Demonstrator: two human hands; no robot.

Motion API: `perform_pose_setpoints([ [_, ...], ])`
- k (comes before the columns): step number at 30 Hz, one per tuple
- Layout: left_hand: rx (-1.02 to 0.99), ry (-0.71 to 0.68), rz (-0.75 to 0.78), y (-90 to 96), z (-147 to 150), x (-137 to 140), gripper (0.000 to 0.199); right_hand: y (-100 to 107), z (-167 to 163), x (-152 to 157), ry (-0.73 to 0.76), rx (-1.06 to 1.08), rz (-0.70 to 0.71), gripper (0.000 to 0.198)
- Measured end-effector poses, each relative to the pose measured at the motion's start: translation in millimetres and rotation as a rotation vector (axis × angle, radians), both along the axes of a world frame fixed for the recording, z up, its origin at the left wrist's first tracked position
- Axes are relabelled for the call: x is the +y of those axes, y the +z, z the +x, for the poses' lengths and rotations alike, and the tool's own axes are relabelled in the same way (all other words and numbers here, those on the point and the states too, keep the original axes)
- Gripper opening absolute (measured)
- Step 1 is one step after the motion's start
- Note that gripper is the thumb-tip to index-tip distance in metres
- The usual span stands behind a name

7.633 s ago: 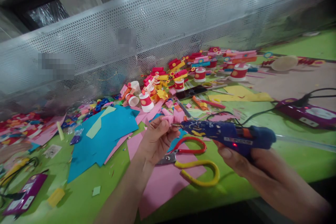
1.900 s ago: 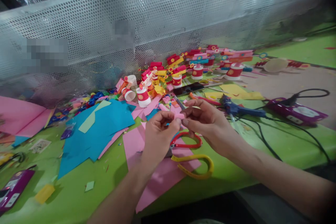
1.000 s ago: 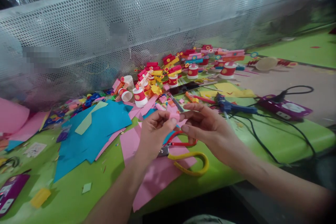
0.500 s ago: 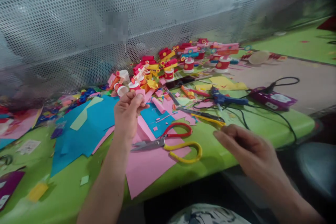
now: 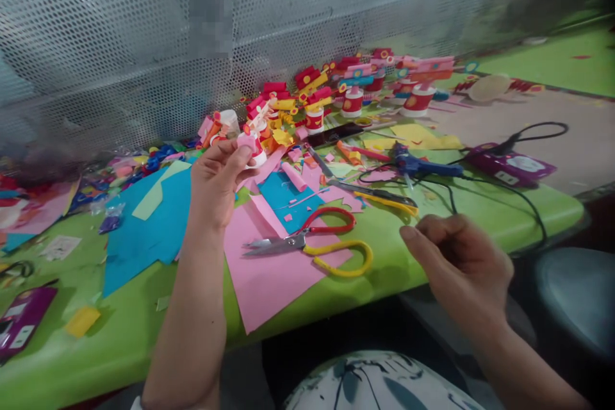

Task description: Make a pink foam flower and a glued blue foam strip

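Note:
My left hand is raised over the table, thumb and fingers pinched on a small piece of pink paper. Over the front edge at the right, my right hand hovers with loosely curled fingers, the thumb a little apart and nothing visible between them. Between the hands lie scissors with one red and one yellow handle, on a pink paper sheet. Blue paper spreads left of my left wrist. A rolled pink paper tube rests beyond the scissors.
Finished-looking paper models on red-and-white cups line the back, before a perforated metal panel. A blue glue gun and a purple power strip with cables lie right. A stool stands beside the table.
The view has shifted slightly. My left hand has moved a little left, still pinching the pink paper. My right hand's thumb and fingers have parted slightly.

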State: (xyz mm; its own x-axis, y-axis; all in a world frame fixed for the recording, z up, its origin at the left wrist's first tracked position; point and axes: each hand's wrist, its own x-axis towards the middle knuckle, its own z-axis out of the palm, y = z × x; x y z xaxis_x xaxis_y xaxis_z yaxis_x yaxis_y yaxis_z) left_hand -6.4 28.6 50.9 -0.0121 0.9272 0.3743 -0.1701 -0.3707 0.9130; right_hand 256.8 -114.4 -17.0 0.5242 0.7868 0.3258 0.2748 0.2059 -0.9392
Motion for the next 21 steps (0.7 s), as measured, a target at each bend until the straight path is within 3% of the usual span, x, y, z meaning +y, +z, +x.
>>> perform_pose_setpoints([
  [3, 0.017, -0.014, 0.004, 0.6, 0, -1, 0.022, -4, 14, 12, 0.079, -0.144, -0.128, 0.021],
  [8, 0.011, -0.034, 0.006, 0.7, 4, -4, 0.024, -9, 39, 39, 0.233, -0.73, -0.21, 0.026],
  [13, -0.005, -0.045, 0.004, 1.0, 4, -5, 0.023, -7, 34, 60, 0.238, -1.154, -0.397, 0.036],
  [21, -0.001, -0.041, 0.014, 2.0, 1, -5, 0.023, -8, 25, 78, 0.264, -1.341, -0.51, 0.039],
])
